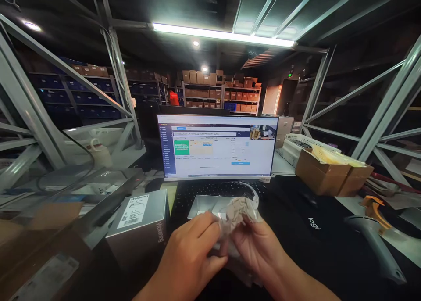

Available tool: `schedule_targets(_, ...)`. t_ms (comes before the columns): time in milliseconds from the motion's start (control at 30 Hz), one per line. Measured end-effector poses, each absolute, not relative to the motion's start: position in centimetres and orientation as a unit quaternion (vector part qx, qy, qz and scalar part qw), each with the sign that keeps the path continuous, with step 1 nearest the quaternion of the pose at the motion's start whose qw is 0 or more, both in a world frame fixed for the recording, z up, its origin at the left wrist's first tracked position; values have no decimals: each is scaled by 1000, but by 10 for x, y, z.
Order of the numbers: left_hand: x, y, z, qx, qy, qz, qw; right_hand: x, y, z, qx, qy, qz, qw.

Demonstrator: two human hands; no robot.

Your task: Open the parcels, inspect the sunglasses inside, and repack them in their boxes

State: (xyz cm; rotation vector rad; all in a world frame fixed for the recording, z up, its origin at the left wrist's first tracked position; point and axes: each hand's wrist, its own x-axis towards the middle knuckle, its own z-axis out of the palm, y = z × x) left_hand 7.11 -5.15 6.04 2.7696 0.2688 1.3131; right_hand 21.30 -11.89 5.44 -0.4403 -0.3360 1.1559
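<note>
In front of the monitor, both hands hold a crumpled, pale clear plastic bag (241,209). My left hand (190,244) is closed, its thumb and fingers pinching the bag's left side. Wrapped round the right side is my right hand (259,246), with its fingertips partly hidden by the crumpled film. What the bag contains cannot be made out. A white curved strip (252,192) rises behind the bag. Just beyond the hands, a light grey open box or lid (200,204) lies over the black keyboard (187,191). A silver and dark carton (141,213) with a white label stands left of my left hand.
A lit monitor (217,152) stands ahead. To the right are a black mouse (309,198), a desk mat (292,231), a handheld scanner (378,244), an orange tape dispenser (376,211) and a brown carton (322,173). Another cardboard box (36,248) sits lower left.
</note>
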Motion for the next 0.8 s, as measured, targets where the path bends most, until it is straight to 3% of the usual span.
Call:
schedule_targets(133,69,-49,64,884,117,450,44,228,-117,53,-245,-175,539,787)
schedule_targets(267,68,-44,69,849,159,502,31,272,-126,66,-400,-367,480,689)
schedule_targets(367,67,-44,71,836,168,520,40,328,-135,71,-591,-571,239,517)
schedule_targets(433,68,-45,71,832,167,527,38,368,-138,65,-742,-550,73,376)
schedule_targets(500,68,-47,71,829,164,533,30,401,-138,52,-845,-490,51,207)
schedule_targets(567,69,-48,71,829,162,535,24,420,-139,41,-872,-464,67,137)
schedule_targets(700,70,-49,71,825,173,537,22,411,-142,42,-848,-505,59,153)
schedule_targets(800,71,-50,71,813,202,543,61,364,-140,53,-754,-614,55,228)
